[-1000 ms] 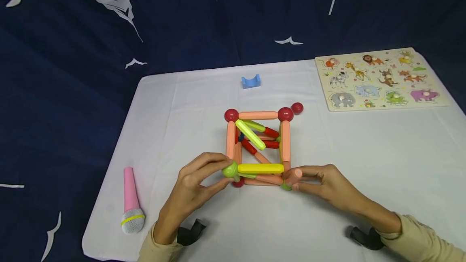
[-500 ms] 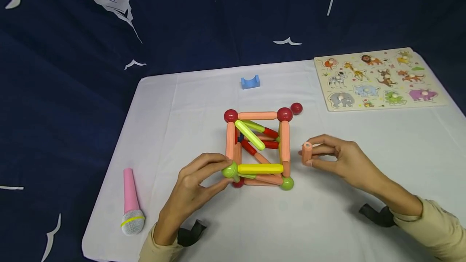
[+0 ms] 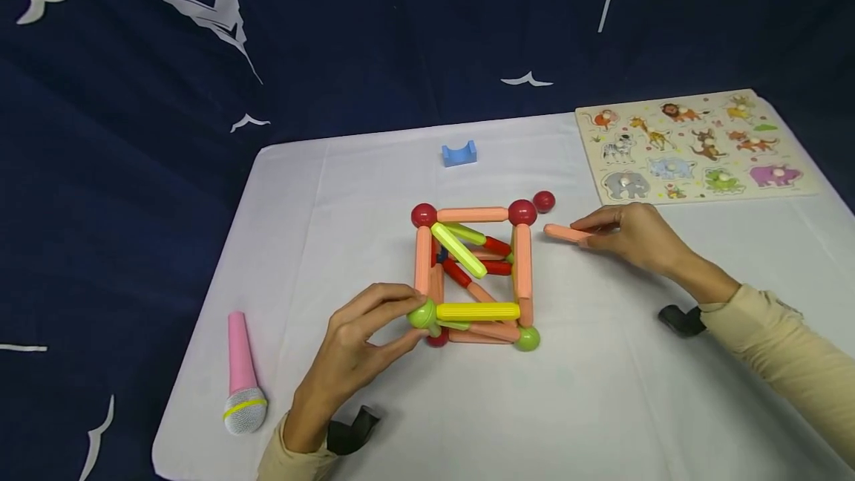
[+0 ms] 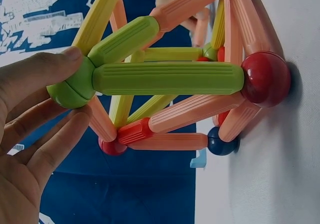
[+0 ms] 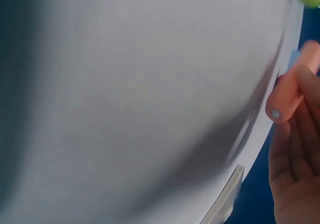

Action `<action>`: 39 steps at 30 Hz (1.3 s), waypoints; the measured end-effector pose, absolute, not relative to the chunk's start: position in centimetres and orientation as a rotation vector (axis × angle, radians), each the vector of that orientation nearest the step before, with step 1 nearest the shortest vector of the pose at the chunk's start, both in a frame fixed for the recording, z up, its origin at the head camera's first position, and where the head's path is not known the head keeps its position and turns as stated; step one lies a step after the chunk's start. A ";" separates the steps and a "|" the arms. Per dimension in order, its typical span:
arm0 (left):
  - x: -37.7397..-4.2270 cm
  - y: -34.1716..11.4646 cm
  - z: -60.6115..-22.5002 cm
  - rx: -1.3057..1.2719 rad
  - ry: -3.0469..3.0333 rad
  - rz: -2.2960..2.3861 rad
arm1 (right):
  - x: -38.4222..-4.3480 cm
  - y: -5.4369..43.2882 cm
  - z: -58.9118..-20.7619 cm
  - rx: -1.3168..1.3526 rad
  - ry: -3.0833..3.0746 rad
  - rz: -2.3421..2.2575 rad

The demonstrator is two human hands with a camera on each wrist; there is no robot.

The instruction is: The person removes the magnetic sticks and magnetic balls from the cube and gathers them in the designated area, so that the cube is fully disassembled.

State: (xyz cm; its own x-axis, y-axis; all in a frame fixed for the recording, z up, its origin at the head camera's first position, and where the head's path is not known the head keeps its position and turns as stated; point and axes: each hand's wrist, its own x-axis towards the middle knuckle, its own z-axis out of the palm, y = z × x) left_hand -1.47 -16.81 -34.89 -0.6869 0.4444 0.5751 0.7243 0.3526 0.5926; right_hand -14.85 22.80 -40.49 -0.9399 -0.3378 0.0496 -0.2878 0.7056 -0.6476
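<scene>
A box-like frame of magnetic rods and balls (image 3: 524, 262) stands on the white table. My left hand (image 3: 361, 336) pinches the green ball (image 3: 422, 312) at its near left upper corner, thumb on one side and fingers on the other. From that ball a yellow rod (image 3: 477, 311) runs right, and in the left wrist view a green rod (image 4: 167, 78) leads down to a red ball (image 4: 266, 78). Right of the frame, apart from it, my right hand (image 3: 637, 240) holds a salmon-coloured rod (image 3: 562, 232) between thumb and fingers. A metallic dot shows on the rod's end (image 5: 276, 114).
A loose red ball (image 3: 544, 202) lies beside the far right corner. Behind stands a small blue curved block (image 3: 459, 154). An animal peg puzzle (image 3: 695, 147) occupies the back right, a pink toy microphone (image 3: 242, 373) the left. Beyond the table hangs dark blue cloth (image 3: 401, 36).
My right hand has pulled back from the frame's near right corner with the salmon rod, moving right and then farther back. The rod turned from upright to lying sideways. My left hand stays put.
</scene>
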 end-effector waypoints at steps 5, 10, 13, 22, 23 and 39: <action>-1.4 -16.8 -34.9 -1.029 -2.310 -1.262 | -16.5 22.4 -41.0 -0.547 2.767 -1.042; -1.5 -16.9 -34.9 -1.025 -2.309 -1.247 | -17.4 21.8 -41.1 -0.513 2.762 -1.036; -1.4 -16.9 -34.9 -1.029 -2.301 -1.247 | -17.7 21.7 -41.1 -0.480 2.755 -1.042; -1.5 -16.9 -34.8 -1.036 -2.305 -1.239 | -17.3 22.2 -40.4 -0.432 2.754 -1.081; -1.5 -16.9 -34.8 -1.035 -2.308 -1.235 | -17.1 22.3 -40.1 -0.416 2.758 -1.101; -1.6 -17.0 -34.8 -1.038 -2.305 -1.243 | -9.4 15.5 -33.1 -0.819 2.789 -1.575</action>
